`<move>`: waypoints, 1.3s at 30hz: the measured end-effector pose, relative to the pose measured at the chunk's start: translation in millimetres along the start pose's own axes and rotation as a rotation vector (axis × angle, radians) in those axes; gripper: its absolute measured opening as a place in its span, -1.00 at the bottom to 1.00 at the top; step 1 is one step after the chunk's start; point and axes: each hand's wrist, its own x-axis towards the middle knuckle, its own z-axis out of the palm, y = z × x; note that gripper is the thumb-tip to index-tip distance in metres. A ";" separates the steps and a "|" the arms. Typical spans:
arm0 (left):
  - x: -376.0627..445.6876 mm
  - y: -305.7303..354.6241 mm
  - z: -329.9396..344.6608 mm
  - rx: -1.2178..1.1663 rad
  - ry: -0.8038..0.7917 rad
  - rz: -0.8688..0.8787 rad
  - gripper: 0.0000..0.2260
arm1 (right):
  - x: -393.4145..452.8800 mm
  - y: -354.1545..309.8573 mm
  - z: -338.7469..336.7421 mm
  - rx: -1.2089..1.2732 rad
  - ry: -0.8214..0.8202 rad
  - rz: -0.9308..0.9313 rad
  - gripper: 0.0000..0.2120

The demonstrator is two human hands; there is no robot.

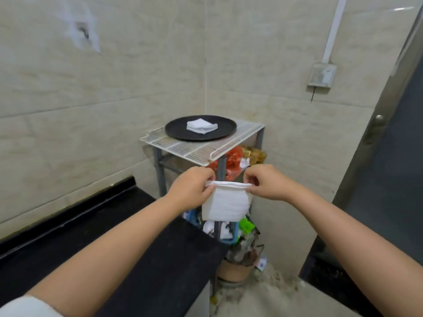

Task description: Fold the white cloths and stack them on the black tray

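I hold a white cloth [225, 204] in the air in front of me, folded over so it hangs down as a small rectangle. My left hand [193, 187] pinches its top left corner and my right hand [266, 183] pinches its top right corner. Beyond it, a round black tray [176, 129] rests on a white wire rack in the room's corner. A small stack of folded white cloths [201, 126] lies in the middle of the tray.
The wire rack [183, 147] tops a grey metal shelf frame holding red and gold packets [242, 156] and clutter lower down. A black counter [128, 243] runs along the left. A grey door [389, 170] stands at the right, a brown pot [233, 269] on the floor.
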 end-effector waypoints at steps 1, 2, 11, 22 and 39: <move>21.0 -5.6 -0.2 0.016 -0.006 -0.004 -0.86 | 19.5 9.9 -7.7 -0.014 -0.004 -0.014 -0.71; 42.5 -12.6 -0.4 0.021 -0.019 -0.012 -0.84 | 40.9 20.1 -15.4 -0.022 0.001 -0.017 -0.65; 226.7 -110.2 -10.6 -0.026 0.055 -0.239 -0.82 | 251.3 100.2 -78.6 0.043 -0.011 -0.087 -0.91; 366.4 -189.9 19.3 0.037 0.206 -0.706 -0.82 | 460.2 173.1 -54.8 0.527 0.017 -0.061 -0.80; 374.1 -173.9 148.1 0.244 0.009 -0.899 -0.73 | 522.9 270.5 53.5 0.262 -0.165 -0.631 -0.84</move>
